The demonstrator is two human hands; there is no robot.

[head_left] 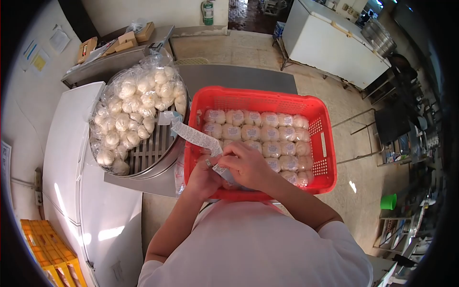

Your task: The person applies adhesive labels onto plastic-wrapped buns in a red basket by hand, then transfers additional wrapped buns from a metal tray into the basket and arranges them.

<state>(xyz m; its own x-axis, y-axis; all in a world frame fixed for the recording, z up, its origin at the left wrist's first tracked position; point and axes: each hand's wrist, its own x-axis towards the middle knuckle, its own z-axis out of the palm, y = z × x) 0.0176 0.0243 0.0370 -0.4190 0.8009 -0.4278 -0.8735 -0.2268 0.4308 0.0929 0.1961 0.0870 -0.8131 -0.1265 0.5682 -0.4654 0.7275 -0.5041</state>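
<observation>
A long strip of printed labels [198, 138] runs from the rim of a round steamer tray [158, 165] down to my hands. My left hand [203, 179], with a ring on one finger, is closed around the strip's lower end. Fingers pinched on the same end, my right hand [248, 167] works just beside it. Both hands are over the near left corner of a red plastic crate [272, 95]. Inside the crate, plastic-wrapped buns [270, 134] sit in rows, many with a label on top. Bagged white buns [126, 103] are heaped on the tray's slats. What lies under my hands is hidden.
A grey table [239, 76] carries the crate and tray. White cabinets [67, 158] stand at the left, with yellow crates [52, 248] below. Opened cardboard boxes [126, 40] lie at the back left. A white chest freezer [330, 43] and a black chair [392, 124] are at the right.
</observation>
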